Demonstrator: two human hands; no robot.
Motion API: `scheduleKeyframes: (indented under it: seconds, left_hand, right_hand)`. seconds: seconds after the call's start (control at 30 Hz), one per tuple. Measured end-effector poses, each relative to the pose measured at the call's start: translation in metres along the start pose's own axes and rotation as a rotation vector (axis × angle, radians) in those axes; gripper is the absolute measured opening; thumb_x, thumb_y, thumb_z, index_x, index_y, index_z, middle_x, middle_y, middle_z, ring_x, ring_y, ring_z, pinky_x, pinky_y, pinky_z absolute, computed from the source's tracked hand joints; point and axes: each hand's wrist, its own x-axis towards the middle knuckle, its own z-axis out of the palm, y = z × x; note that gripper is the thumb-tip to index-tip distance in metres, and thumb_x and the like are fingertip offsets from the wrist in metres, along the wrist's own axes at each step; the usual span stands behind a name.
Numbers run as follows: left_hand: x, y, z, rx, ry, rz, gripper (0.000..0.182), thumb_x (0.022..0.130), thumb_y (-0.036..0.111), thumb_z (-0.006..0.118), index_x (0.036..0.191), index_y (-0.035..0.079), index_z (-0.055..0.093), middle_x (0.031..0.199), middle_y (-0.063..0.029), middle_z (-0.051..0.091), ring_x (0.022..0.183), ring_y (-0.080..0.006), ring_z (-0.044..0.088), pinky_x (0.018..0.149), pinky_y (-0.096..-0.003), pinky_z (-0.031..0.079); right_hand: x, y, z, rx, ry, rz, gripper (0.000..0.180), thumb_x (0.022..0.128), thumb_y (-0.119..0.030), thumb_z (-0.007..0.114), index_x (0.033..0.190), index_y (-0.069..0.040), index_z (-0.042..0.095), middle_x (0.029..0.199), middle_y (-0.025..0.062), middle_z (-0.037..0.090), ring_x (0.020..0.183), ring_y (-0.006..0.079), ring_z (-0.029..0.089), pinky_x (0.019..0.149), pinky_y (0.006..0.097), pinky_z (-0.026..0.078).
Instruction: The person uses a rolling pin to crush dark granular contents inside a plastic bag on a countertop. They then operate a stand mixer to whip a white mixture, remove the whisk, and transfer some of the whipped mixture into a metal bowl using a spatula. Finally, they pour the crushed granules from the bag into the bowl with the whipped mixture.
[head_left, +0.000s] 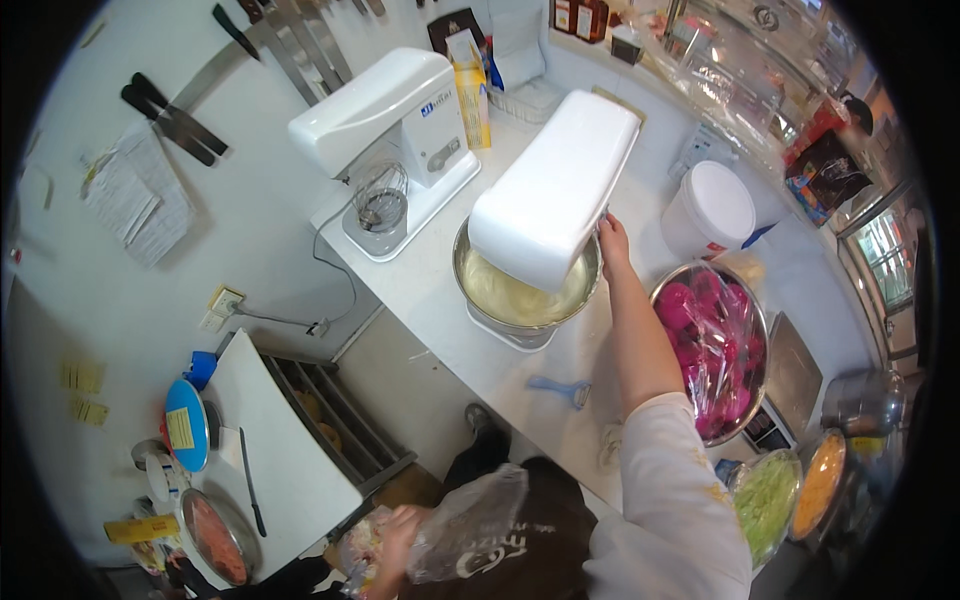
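My right hand (614, 246) reaches to the side of a white stand mixer (559, 187). Its fingertips are partly hidden by the mixer head, so what they grip cannot be seen. Under the head sits a steel mixing bowl (459, 281) holding pale yellow cream (517, 296). The whisk inside is hidden. Low in the view, my left hand (399, 536) is blurred and holds a clear plastic bag (480, 514), which spreads across my dark apron (551, 517). Beside that hand lies a plastic-wrapped heap of multicoloured bits (364, 544), too blurred to name.
A second stand mixer (382, 112) with a balloon whisk stands left. Right of my arm are a bowl of pink fruit (709, 337), a white bucket (712, 206) and a scale (787, 367). A blue peeler (562, 388) lies forward; a knife (251, 480) rests on the side table (300, 480).
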Motion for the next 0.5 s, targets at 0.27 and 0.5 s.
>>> scheduleKeyframes:
  seconds: [0.27,0.5]
  left_hand:
    - [0.105,0.024,-0.023,-0.006,-0.135,0.112,0.025,0.079,0.015,0.073,0.103,0.008,0.078,0.105,-0.0035,0.078,0.096,-0.0257,0.072,0.085,-0.0379,0.053]
    - [0.118,0.034,0.002,-0.189,-0.184,-0.031,0.027,0.080,0.012,0.079,0.106,0.005,0.079,0.114,-0.0084,0.079,0.102,-0.0292,0.071,0.092,-0.0385,0.054]
  right_hand:
    - [-0.022,0.021,-0.009,-0.151,-0.015,-0.050,0.036,0.107,-0.034,0.061,0.126,-0.004,0.059,0.106,0.0108,0.069,0.098,0.0189,0.066,0.087,0.0350,0.055]
    - [-0.033,0.017,-0.005,0.047,-0.035,-0.028,0.031,0.109,-0.031,0.061,0.125,-0.005,0.058,0.097,0.0070,0.064,0.077,0.0137,0.062,0.070,0.0299,0.055]
